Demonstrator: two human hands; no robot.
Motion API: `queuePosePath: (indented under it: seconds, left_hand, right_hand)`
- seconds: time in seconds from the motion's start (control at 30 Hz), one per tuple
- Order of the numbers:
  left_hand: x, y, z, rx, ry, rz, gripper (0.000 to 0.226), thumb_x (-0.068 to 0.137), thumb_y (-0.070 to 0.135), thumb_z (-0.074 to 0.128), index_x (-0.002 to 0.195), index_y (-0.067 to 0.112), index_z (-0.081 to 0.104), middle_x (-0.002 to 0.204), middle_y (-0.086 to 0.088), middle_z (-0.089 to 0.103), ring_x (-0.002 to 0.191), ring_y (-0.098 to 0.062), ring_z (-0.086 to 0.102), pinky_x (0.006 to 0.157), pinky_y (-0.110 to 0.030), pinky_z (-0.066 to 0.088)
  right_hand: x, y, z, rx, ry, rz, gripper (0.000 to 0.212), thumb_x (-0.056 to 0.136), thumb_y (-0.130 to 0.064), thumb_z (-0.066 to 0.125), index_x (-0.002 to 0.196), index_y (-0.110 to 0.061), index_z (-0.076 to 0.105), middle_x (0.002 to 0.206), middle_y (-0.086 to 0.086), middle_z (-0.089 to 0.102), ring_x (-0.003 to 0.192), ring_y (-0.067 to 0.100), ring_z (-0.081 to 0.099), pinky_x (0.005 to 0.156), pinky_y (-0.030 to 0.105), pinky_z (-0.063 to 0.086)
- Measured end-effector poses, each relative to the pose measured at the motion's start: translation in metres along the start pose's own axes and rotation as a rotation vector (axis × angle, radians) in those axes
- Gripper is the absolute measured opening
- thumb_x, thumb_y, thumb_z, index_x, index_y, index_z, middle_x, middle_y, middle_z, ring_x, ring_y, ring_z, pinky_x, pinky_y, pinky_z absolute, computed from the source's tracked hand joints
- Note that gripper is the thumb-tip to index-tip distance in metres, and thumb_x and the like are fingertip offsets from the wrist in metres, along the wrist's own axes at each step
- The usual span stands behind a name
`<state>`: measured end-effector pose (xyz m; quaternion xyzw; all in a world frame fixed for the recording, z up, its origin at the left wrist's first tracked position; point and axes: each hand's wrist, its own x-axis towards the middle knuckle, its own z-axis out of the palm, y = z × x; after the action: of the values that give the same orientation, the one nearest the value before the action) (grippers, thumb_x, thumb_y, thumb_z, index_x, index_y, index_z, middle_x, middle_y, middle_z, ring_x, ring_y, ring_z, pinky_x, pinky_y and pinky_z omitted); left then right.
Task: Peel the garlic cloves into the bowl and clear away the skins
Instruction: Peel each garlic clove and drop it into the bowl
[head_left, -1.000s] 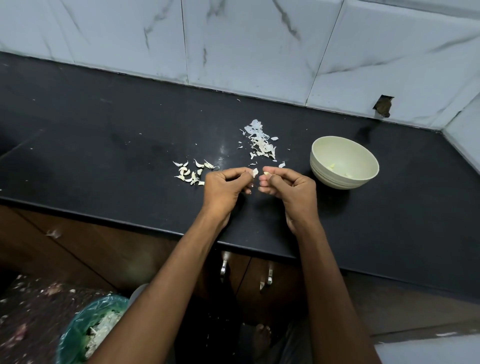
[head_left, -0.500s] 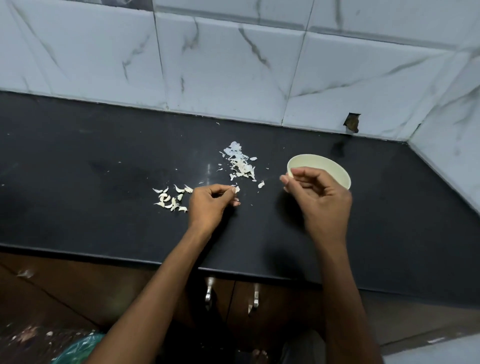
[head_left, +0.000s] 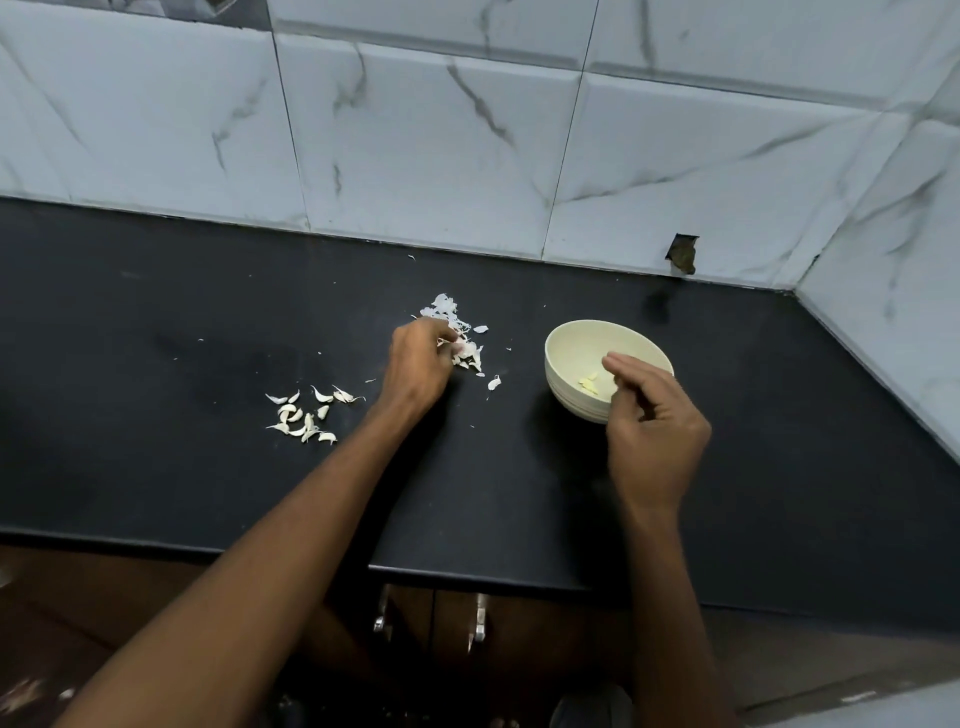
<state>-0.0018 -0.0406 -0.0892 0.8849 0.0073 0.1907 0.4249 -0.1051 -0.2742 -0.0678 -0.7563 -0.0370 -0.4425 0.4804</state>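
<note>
Peeling station on a black counter (head_left: 156, 467). The left hand (head_left: 415, 366) rests at the pile of papery skins (head_left: 457, 332), fingers curled at its near edge; whether its grip pinches a scrap of skin or merely touches the pile cannot be told. The right hand (head_left: 657, 426) hangs over the near rim of the cream bowl (head_left: 566, 343), fingers loosely curled and grasping nothing visible, a posture consistent with releasing a clove. Pale peeled cloves (head_left: 589, 385) lie on the bowl's floor. Unpeeled garlic cloves (head_left: 304, 413) form a loose cluster on the counter to the left, well apart from the bowl, so that raw stock, waste and finished product occupy separate zones. Judged from this layout, many cloves remain to peel and the skins are not yet cleared.
</note>
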Motion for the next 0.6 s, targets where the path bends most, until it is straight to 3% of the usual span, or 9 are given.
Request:
queuePosePath:
  seconds: [0.1,0.2,0.27,0.33,0.37,0.43,0.5,0.6]
  left_hand:
    - [0.002,-0.002,0.001,0.074,0.085,0.058,0.004,0.084,0.02,0.084,0.086,0.018,0.081,0.092,0.001,0.062,0.095,-0.018,0.055,0.094,-0.044,0.043]
    - [-0.002,-0.003,-0.003,-0.027,0.098,0.088,0.004,0.083,0.012,0.081,0.083,0.015,0.08,0.082,-0.001,0.07,0.08,-0.021,0.067,0.085,-0.043,0.053]
    - [-0.005,-0.007,-0.005,-0.011,0.041,0.07,0.039,0.079,-0.005,0.06,0.104,0.017,0.081,0.108,-0.003,0.078,0.104,-0.026,0.069,0.102,-0.038,0.041]
    - [-0.007,-0.009,-0.005,0.073,-0.05,0.041,0.072,0.073,-0.013,0.046,0.128,0.025,0.073,0.144,0.0,0.063,0.132,-0.022,0.054,0.103,-0.03,0.023]
    - [-0.008,-0.01,-0.005,0.119,-0.062,0.051,0.074,0.075,-0.014,0.047,0.131,0.027,0.072,0.15,0.0,0.057,0.137,-0.022,0.048,0.102,-0.033,0.021]
    - [-0.01,-0.015,-0.008,0.158,-0.029,0.085,0.051,0.086,-0.007,0.061,0.122,0.026,0.077,0.141,0.0,0.062,0.132,-0.026,0.046,0.096,-0.036,0.022]
    - [-0.014,-0.019,-0.016,0.119,0.051,0.102,0.026,0.091,0.005,0.071,0.106,0.023,0.082,0.113,0.001,0.065,0.115,-0.025,0.052,0.085,-0.034,0.019]
    - [-0.021,-0.022,-0.029,0.019,0.094,0.086,0.03,0.094,0.004,0.069,0.117,0.022,0.079,0.098,0.004,0.071,0.104,-0.022,0.063,0.086,-0.033,0.022]
  right_hand:
    - [-0.028,-0.006,0.016,0.007,0.027,-0.07,0.035,0.083,0.021,0.06,0.095,-0.004,0.081,0.1,0.003,0.078,0.099,0.015,0.074,0.095,0.033,0.057]
    - [-0.049,-0.007,0.03,-0.045,-0.098,-0.152,0.033,0.081,0.019,0.062,0.093,-0.006,0.08,0.101,0.003,0.078,0.097,0.017,0.074,0.094,0.031,0.056]
    - [-0.052,-0.004,0.036,-0.067,-0.18,-0.195,0.031,0.081,0.017,0.062,0.092,-0.007,0.08,0.1,0.003,0.077,0.096,0.017,0.073,0.089,0.032,0.058]
    - [-0.051,0.0,0.037,-0.086,-0.223,-0.195,0.03,0.08,0.014,0.061,0.09,-0.008,0.079,0.098,0.002,0.077,0.093,0.017,0.073,0.086,0.035,0.058]
    - [-0.051,0.001,0.037,-0.097,-0.236,-0.195,0.03,0.08,0.013,0.061,0.089,-0.008,0.079,0.098,0.002,0.077,0.093,0.018,0.073,0.085,0.036,0.058]
    - [-0.051,-0.001,0.036,-0.118,-0.267,-0.204,0.03,0.08,0.013,0.062,0.089,-0.009,0.079,0.097,0.002,0.077,0.091,0.018,0.073,0.084,0.036,0.058]
    - [-0.053,-0.004,0.035,-0.137,-0.296,-0.213,0.029,0.08,0.011,0.062,0.089,-0.01,0.079,0.097,0.002,0.077,0.089,0.019,0.072,0.082,0.036,0.059]
    - [-0.052,-0.004,0.036,-0.177,-0.325,-0.223,0.029,0.08,0.011,0.063,0.09,-0.01,0.079,0.095,0.002,0.076,0.087,0.02,0.072,0.08,0.038,0.059]
